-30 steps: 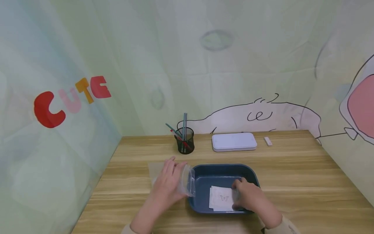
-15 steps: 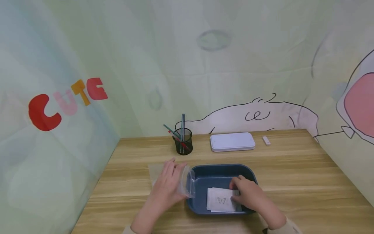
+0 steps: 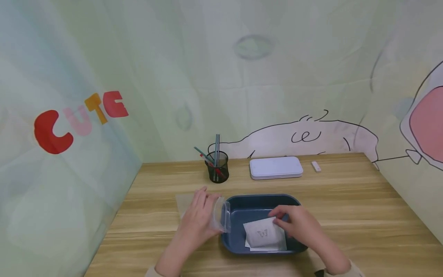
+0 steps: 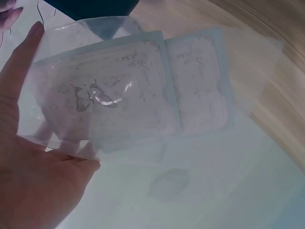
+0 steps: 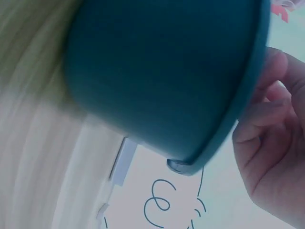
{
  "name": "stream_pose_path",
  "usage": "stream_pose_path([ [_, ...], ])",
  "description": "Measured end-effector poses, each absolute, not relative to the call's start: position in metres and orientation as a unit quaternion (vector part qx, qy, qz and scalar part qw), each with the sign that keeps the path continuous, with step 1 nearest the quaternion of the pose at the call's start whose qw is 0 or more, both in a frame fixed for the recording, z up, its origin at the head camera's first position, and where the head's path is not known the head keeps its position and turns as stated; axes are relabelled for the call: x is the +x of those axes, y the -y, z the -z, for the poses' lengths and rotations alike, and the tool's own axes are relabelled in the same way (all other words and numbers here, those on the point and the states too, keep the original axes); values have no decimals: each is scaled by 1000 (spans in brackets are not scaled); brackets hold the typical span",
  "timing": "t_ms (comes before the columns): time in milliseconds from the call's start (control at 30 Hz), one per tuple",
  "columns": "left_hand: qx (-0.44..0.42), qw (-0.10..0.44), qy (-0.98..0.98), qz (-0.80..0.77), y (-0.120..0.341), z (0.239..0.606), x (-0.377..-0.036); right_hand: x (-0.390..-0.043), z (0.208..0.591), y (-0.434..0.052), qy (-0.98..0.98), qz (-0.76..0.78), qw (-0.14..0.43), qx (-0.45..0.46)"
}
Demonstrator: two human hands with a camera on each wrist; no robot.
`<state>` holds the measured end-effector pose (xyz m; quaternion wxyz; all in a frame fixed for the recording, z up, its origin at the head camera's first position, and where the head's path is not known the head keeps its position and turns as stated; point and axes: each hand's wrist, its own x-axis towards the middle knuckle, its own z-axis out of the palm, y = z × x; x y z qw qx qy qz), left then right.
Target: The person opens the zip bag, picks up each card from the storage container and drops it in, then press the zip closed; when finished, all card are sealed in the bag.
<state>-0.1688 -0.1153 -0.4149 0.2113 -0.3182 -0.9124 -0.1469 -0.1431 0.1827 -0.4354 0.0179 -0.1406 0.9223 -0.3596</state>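
Plainly, the wooden desk (image 3: 346, 215) carries one dark blue tray (image 3: 238, 242), which sits under the right hand (image 3: 299, 227) and just to the right of the left hand (image 3: 197, 223). One clear plastic bag (image 3: 221, 215), already holding cards as the left wrist view shows, is gripped by the left hand with its mouth turned toward the tray. The right hand pinches one butterfly card (image 3: 263, 234) by its upper edge, lifted at a tilt over at least one more sheet lying in the tray. Beyond both hands stand one mesh pen cup (image 3: 218, 167), one white case (image 3: 275, 167) and one small white eraser (image 3: 316, 166). My guess is that the thin card could buckle or catch on the bag's limp mouth, or a second sheet could cling and come along.
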Motion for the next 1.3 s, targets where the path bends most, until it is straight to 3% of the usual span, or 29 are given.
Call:
stream_pose_path([
  [233,-322,223,907,155,114,412,-170,-143,422,-183,-919,369,-78,-114],
  [500,-334,250,897,144,113,411,-171,-139,404,-179,-897,427,-93,-76],
  [733,-329,233,904,142,110,409,-171,-137,397,-171,-859,488,-154,-32],
  [1033,-331,223,906,143,105,407,-168,-141,397,-152,-803,568,-179,-27],
  [1300,-336,227,902,145,102,408,-166,-144,398,-137,-800,581,-151,-25],
])
